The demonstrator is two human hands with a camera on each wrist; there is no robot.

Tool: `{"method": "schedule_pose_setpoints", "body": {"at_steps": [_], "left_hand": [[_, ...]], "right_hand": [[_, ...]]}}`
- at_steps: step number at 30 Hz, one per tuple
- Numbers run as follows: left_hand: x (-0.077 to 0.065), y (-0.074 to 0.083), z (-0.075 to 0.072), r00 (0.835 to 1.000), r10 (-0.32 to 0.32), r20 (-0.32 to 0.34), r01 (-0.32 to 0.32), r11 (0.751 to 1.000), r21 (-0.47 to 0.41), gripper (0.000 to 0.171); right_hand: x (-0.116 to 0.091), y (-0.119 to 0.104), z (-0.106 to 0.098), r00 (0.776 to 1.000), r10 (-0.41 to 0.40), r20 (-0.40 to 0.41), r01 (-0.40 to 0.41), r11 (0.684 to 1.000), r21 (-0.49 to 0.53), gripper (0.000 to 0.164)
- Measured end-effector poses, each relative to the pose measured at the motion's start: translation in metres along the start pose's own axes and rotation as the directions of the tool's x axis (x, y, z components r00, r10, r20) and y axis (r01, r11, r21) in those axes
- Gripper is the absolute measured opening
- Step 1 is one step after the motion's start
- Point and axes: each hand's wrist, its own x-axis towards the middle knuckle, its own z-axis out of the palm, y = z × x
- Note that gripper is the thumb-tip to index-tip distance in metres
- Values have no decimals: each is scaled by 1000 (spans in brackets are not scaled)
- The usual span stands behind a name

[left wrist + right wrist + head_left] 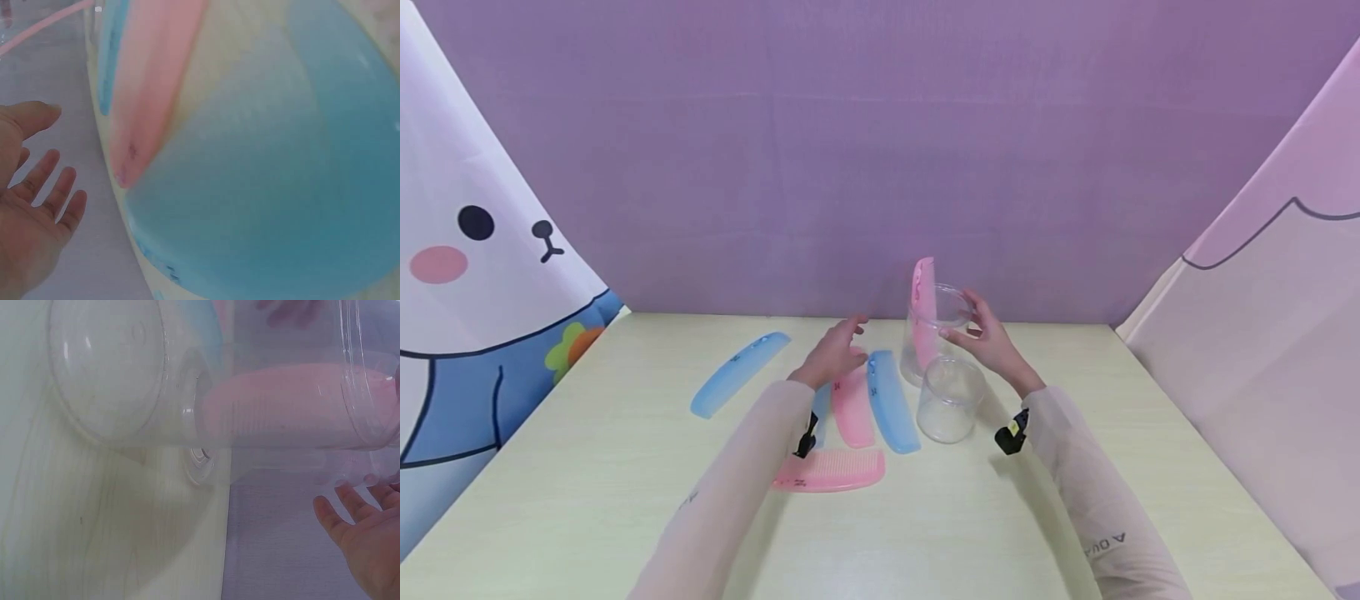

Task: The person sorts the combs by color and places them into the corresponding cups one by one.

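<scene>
My left hand (833,357) hovers over the combs with its fingers loosely apart, holding nothing. Beneath and beside it lie a pink comb (853,412) and a blue comb (891,404); part of another blue comb (822,412) shows by the wrist. With thumb and fingers spread around its rim, my right hand (994,343) holds a clear plastic jar (912,360) at the back. Upright inside that jar, a pink comb (923,300) sticks out above the rim. A second clear jar (947,412) stands in front of it.
A blue comb (739,375) lies apart at the left. Nearer the front is a pink comb (842,472), teeth facing away. The pale wooden table (985,533) ends at a purple cloth backdrop (850,167), with printed cloths on both sides.
</scene>
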Motion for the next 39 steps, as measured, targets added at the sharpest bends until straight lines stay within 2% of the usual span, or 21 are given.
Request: {"method": "schedule_pose_setpoints", "body": {"at_steps": [4, 10, 19, 39], "left_hand": [[-3, -4, 1, 1000, -14, -8, 14, 995, 95, 62], [-7, -11, 3, 1000, -3, 5, 2, 985, 170, 60], [-7, -23, 7, 997, -56, 59, 45, 983, 177, 63], [-5, -23, 4, 990, -89, 109, 62, 970, 235, 68]], "right_hand": [[0, 0, 0, 1000, 2, 1, -2, 1000, -1, 81], [0, 1, 0, 1000, 1, 2, -1, 1000, -1, 81], [0, 1, 0, 1000, 4, 7, -4, 1000, 3, 80], [0, 1, 0, 1000, -13, 7, 13, 1000, 16, 79]]}}
